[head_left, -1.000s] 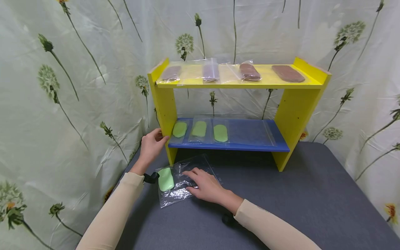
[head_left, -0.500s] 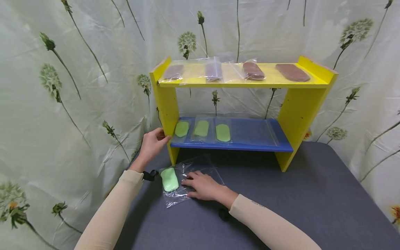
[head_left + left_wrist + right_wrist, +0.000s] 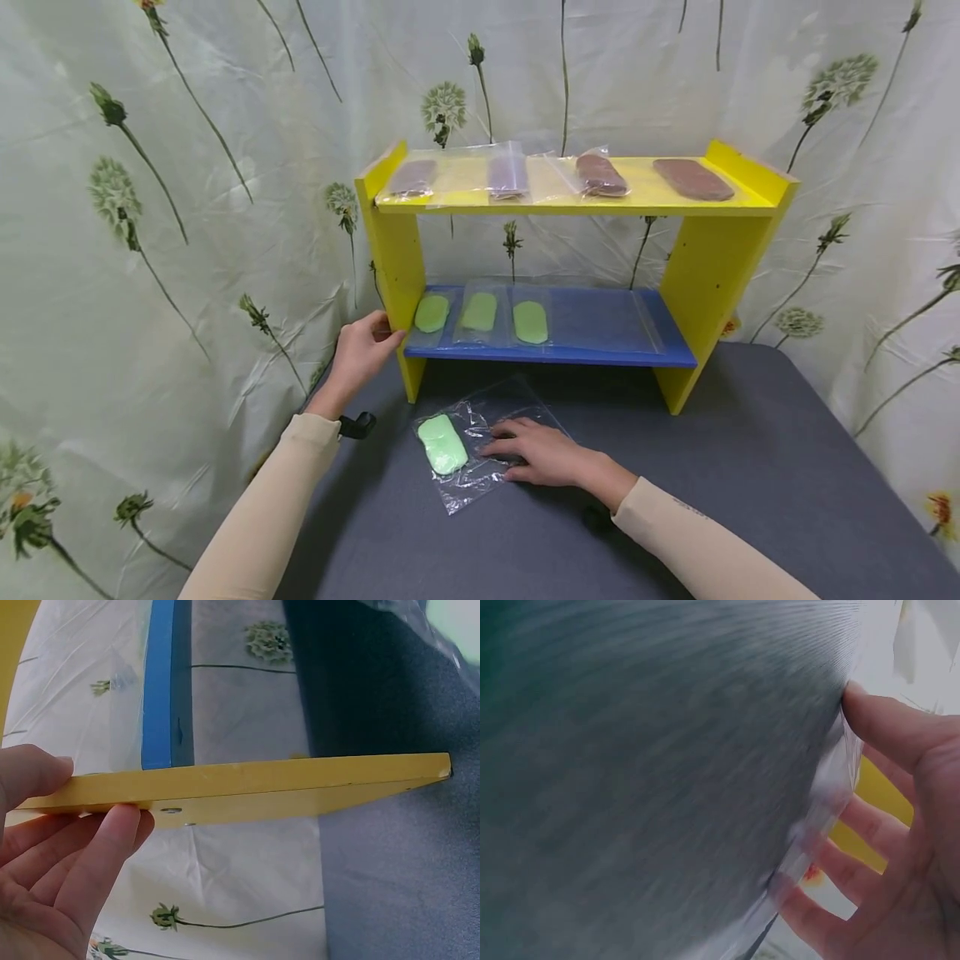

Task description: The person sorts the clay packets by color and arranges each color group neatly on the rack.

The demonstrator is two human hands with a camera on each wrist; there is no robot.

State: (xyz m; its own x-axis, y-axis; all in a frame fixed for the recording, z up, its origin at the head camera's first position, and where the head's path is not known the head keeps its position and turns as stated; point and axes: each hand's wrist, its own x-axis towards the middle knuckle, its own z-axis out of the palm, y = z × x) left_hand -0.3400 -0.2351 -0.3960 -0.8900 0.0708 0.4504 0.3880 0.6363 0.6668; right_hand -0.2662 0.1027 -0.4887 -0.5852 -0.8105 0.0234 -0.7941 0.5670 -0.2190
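My left hand [image 3: 360, 357] pinches the front edge of the left side panel [image 3: 397, 267] of a yellow shelf unit. In the left wrist view, the thumb lies on one face of the yellow board [image 3: 255, 780] and the fingers on the other. My right hand [image 3: 542, 452] rests its fingertips on a clear plastic bag [image 3: 474, 422] lying on the dark grey tabletop. A pale green, rounded soap-like slab [image 3: 442, 444] shows at the bag's left end. In the right wrist view, the spread fingertips [image 3: 804, 838] touch the film against the table.
Several purple and brown slabs in bags lie on the yellow top shelf [image 3: 555, 209]. On the blue lower shelf [image 3: 480, 353] are bagged green slabs [image 3: 530, 322] and, to their right, flat clear plastic [image 3: 600, 321]. A flower-print curtain [image 3: 225, 275] hangs behind and left.
My right hand has moved to the right along the table, and the bag with the pale green slab has slid right with it. My left hand stays on the shelf panel.
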